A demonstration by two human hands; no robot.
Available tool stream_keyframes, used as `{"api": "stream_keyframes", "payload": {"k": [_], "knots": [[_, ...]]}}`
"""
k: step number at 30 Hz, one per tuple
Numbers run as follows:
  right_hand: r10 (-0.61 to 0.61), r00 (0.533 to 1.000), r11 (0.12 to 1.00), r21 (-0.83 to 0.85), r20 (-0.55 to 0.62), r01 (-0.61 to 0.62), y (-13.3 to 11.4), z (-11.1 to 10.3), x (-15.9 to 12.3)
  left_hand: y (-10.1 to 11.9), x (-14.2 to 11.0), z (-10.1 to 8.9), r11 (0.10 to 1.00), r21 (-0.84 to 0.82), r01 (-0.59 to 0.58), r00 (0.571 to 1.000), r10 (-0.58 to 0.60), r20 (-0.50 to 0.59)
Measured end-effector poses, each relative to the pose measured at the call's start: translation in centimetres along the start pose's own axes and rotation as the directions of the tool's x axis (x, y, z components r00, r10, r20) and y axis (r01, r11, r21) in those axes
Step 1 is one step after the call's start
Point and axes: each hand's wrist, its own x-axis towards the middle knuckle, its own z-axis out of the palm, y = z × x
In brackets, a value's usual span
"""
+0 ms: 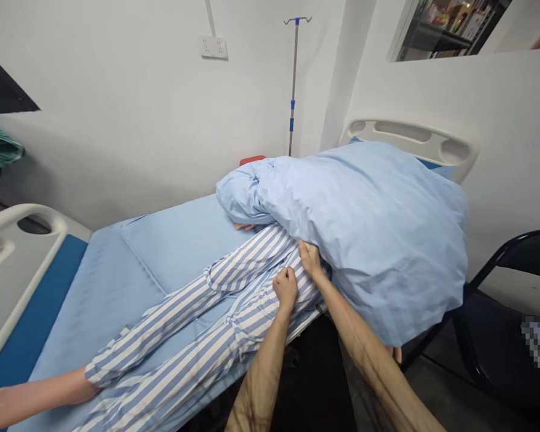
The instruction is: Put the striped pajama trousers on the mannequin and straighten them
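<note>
Blue-and-white striped pajama trousers (256,300) cover the legs of a figure lying on the bed; I cannot tell if it is a person or a manikin. My left hand (285,288) is closed in a fist on the trousers at the upper thigh, pinching the cloth. Just beyond it, my right hand (309,258) is closed on the trousers near the waist, right at the edge of the quilt. A bunched light blue quilt (364,222) hides the figure's upper body. One bare foot (9,405) sticks out at lower left.
The bed has a blue sheet (130,258), a footboard (22,264) and a headboard (414,135). An IV pole (293,78) stands by the wall. A black folding chair (495,336) is at right. Fingers (395,354) hang below the quilt; others (245,227) show at its far edge.
</note>
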Motion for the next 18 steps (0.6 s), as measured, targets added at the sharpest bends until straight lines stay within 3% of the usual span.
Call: {"api": "stream_keyframes", "payload": {"k": [3, 8, 13, 18], "knots": [[0.076, 0.997, 0.996, -0.056, 0.013, -0.075, 1.8, 0.4, -0.4, 0.0, 0.0, 0.1, 1.000, 0.016, 0.000, 1.000, 0.000, -0.007], [0.045, 0.998, 0.991, -0.125, 0.038, -0.040, 2.7, 0.7, -0.9, -0.5, -0.4, -0.2, 1.000, 0.029, -0.013, 1.000, 0.013, -0.011], [-0.024, 1.000, 0.972, -0.233, 0.016, 0.027, 2.6, 0.7, -2.0, -1.8, -1.3, -1.9, 0.998, 0.038, -0.049, 0.998, 0.051, -0.038], [-0.058, 0.997, 0.945, -0.326, -0.054, 0.037, 2.2, 1.0, -4.8, -3.0, -2.8, -4.0, 0.992, 0.026, -0.122, 0.992, 0.123, -0.021]]}}
